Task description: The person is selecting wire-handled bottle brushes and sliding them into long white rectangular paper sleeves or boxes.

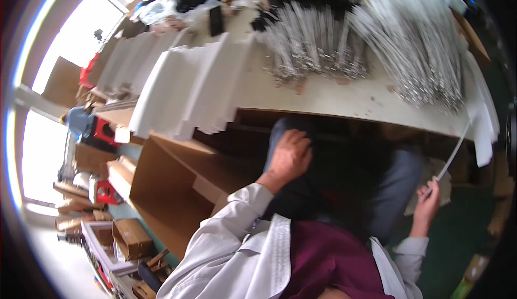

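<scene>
My right hand (428, 197) is closed around the lower end of a thin pale rod (454, 152), out to the right beside my knee. The rod slants up toward the table's right corner, near white sheets (482, 116) that hang over the edge. My left hand (292, 156) rests on my left knee with its fingers curled in, and no object shows in it. A large bundle of thin clear-and-silver rods (425, 56) lies on the table's right side. Beside it lie several smaller bundles with black far ends (309, 40).
The pale table (253, 91) runs across in front of me. White sheets (186, 83) hang over its left front edge. An open cardboard box (167, 186) stands at my left. Plastic bags and black items crowd the table's back. Boxes and red machines (107, 191) are farther left.
</scene>
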`<action>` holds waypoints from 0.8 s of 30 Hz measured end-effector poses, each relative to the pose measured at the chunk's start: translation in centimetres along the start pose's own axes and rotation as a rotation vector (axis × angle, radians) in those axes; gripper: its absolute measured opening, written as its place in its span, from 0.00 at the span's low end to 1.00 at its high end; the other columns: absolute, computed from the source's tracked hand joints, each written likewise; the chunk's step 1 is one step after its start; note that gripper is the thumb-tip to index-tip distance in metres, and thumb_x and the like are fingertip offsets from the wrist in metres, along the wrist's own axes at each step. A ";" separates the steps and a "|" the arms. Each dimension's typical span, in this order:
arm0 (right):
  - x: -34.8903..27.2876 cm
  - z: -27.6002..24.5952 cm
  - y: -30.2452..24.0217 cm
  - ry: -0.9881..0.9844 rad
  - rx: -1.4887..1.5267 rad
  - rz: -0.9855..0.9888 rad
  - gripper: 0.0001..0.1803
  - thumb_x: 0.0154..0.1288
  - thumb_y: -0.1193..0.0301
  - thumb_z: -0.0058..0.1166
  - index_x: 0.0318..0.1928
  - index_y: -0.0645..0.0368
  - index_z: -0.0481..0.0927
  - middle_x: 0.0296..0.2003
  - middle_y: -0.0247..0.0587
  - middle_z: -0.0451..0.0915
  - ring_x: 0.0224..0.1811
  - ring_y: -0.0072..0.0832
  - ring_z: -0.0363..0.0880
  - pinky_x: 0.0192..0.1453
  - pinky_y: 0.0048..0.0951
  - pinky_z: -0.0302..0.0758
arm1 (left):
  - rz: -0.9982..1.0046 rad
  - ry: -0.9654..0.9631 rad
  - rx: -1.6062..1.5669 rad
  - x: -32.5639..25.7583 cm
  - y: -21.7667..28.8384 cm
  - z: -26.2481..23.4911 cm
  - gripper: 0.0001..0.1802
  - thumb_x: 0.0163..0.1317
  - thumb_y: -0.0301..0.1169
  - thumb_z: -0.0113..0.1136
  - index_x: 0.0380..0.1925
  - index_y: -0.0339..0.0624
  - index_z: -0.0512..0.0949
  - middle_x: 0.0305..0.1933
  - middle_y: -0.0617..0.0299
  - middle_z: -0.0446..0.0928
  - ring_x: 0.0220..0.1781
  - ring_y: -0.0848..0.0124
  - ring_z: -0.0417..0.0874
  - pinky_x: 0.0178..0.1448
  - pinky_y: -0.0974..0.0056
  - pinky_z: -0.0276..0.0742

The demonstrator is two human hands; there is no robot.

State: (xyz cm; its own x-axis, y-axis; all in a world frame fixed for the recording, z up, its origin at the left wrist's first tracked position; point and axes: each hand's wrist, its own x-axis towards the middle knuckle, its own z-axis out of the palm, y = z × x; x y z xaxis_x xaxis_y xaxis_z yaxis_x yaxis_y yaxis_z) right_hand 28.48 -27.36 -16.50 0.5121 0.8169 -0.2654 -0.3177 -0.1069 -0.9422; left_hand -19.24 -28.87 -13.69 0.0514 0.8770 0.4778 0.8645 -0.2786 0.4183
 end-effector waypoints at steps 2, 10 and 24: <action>-1.8 1.3 0.3 -0.084 0.253 -0.015 0.25 0.77 0.59 0.55 0.65 0.62 0.77 0.43 0.32 0.75 0.35 0.21 0.71 0.40 0.31 0.71 | -0.009 0.022 -0.049 0.2 -0.2 0.1 0.12 0.55 0.25 0.70 0.41 0.37 0.84 0.51 0.45 0.84 0.58 0.44 0.82 0.66 0.46 0.78; -8.7 10.4 -4.2 -0.499 -0.541 -0.714 0.45 0.54 0.76 0.69 0.73 0.64 0.67 0.59 0.45 0.78 0.60 0.36 0.80 0.64 0.38 0.76 | 0.422 0.068 -0.245 4.9 7.7 -6.1 0.21 0.52 0.21 0.72 0.48 0.34 0.81 0.53 0.43 0.82 0.51 0.44 0.85 0.61 0.44 0.82; -8.5 19.3 -7.0 -1.091 -1.047 -1.031 0.39 0.50 0.70 0.69 0.65 0.64 0.74 0.50 0.50 0.78 0.46 0.49 0.84 0.52 0.43 0.84 | 0.441 -0.377 0.027 9.3 7.5 -4.7 0.42 0.50 0.30 0.75 0.67 0.31 0.71 0.64 0.43 0.75 0.66 0.47 0.77 0.76 0.46 0.68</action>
State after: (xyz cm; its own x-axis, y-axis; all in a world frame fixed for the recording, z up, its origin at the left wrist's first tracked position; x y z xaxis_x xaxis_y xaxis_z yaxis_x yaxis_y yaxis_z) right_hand 10.92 -22.58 -3.67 -0.6665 0.6952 0.2692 0.5426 0.7000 -0.4643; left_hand -14.64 -24.66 -2.47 0.5801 0.7604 0.2920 0.7329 -0.6437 0.2203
